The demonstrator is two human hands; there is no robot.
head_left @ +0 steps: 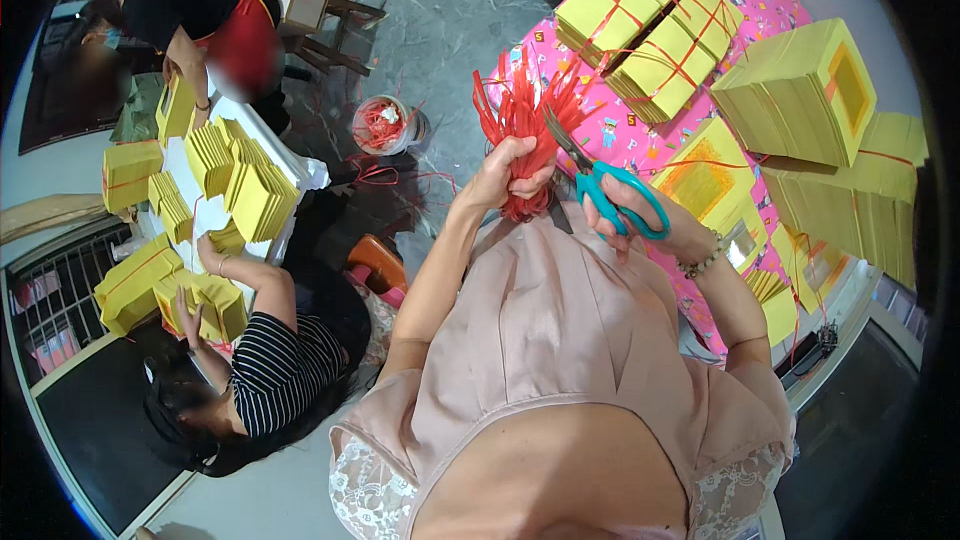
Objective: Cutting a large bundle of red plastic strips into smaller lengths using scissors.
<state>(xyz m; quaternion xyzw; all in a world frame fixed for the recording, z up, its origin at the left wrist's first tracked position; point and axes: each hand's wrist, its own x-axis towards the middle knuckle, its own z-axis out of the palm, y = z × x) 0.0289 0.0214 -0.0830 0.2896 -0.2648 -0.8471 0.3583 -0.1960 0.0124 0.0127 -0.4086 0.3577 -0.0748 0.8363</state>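
My left hand (512, 172) is closed around a thick bunch of red plastic strips (535, 105), whose loose ends fan out above my fist, with more hanging below it. In my right hand (625, 210) are scissors (655, 223) with teal handles, my fingers through the loops. Their dark blades (566, 143) point up and left, beside the right side of the strips. Whether the blades touch any strip I cannot tell. Both hands are in front of my pink top, near the edge of the table with the pink patterned cloth (625, 140).
Bundles of yellow paper (650, 25) tied with red strips and taller yellow stacks (800, 90) stand on the pink cloth. A white bucket (388, 127) with red scraps is on the grey floor. At left, two people work at a white table (205, 190) with yellow stacks, near an orange stool (377, 262).
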